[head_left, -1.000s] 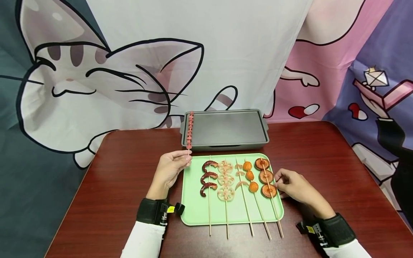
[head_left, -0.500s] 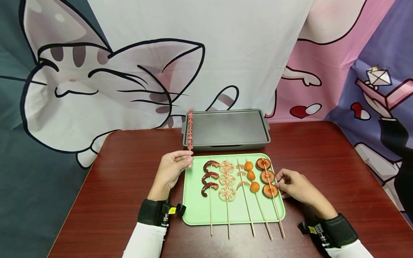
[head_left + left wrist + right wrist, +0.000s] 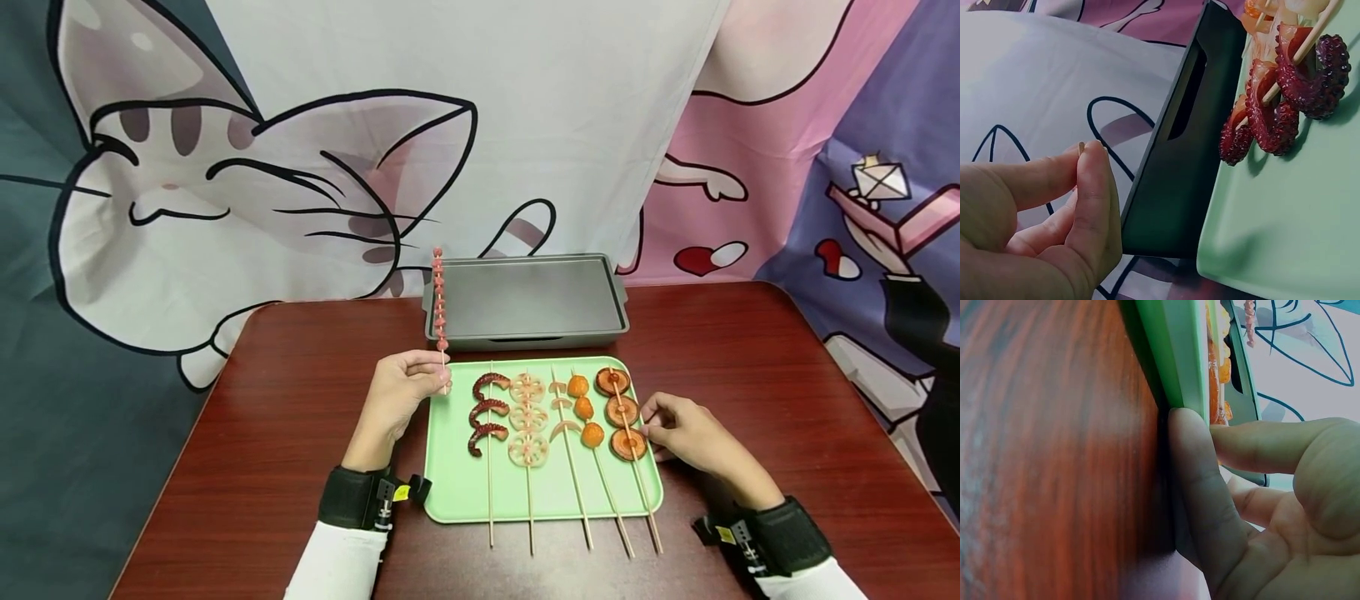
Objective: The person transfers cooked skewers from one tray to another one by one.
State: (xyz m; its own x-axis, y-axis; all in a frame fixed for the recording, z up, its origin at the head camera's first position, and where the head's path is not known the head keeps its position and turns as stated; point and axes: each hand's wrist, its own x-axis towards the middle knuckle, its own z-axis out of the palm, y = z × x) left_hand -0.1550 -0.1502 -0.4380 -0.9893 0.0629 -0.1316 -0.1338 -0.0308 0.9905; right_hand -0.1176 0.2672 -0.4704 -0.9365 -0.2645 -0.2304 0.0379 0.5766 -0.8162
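Observation:
A skewer of small pink meat pieces (image 3: 439, 302) stands nearly upright, its bare stick end pinched between thumb and fingers of my left hand (image 3: 399, 398). In the left wrist view only the stick's tip shows at the fingertips of that left hand (image 3: 1054, 219). The meat overlaps the left end of the grey tray (image 3: 532, 300) in the head view. My right hand (image 3: 693, 433) pinches the right rim of the green tray (image 3: 457, 492); in the right wrist view, thumb and finger of the right hand (image 3: 1254, 506) lie on either side of that rim.
On the green tray lie skewers of octopus tentacles (image 3: 489, 414), lotus root slices (image 3: 528, 418), curved pink pieces (image 3: 564, 427), orange balls (image 3: 583, 408) and mushroom caps (image 3: 621, 412). Their sticks overhang its front edge. Behind the brown table (image 3: 247, 467) hangs a cartoon cloth (image 3: 585, 125).
The meat skewer in my left hand has tilted slightly, its top moving a little up and to the left. The right hand stays at the green tray's rim.

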